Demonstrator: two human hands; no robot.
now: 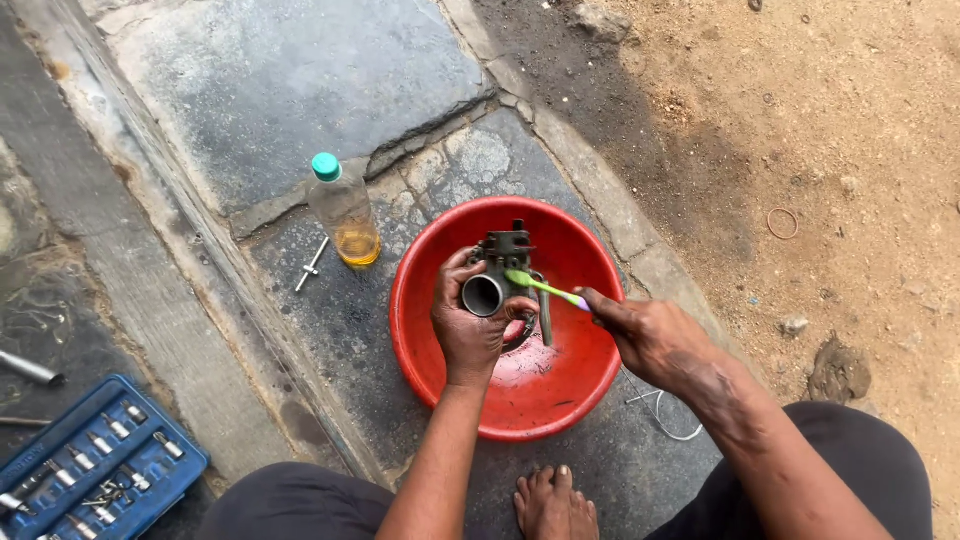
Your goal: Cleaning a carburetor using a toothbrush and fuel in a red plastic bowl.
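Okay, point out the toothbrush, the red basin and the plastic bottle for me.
toothbrush (545,288): head view, on its green handle, mid-length.
red basin (590,245): head view, on the bare inner wall, upper right.
plastic bottle (345,212): head view, on the clear body above the yellow liquid.

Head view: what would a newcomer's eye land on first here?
The red basin at centre, where the left hand holds a dark metal engine part and the right hand presses a green toothbrush to it. Behind-left stands a plastic bottle; a blue socket set lies bottom left.
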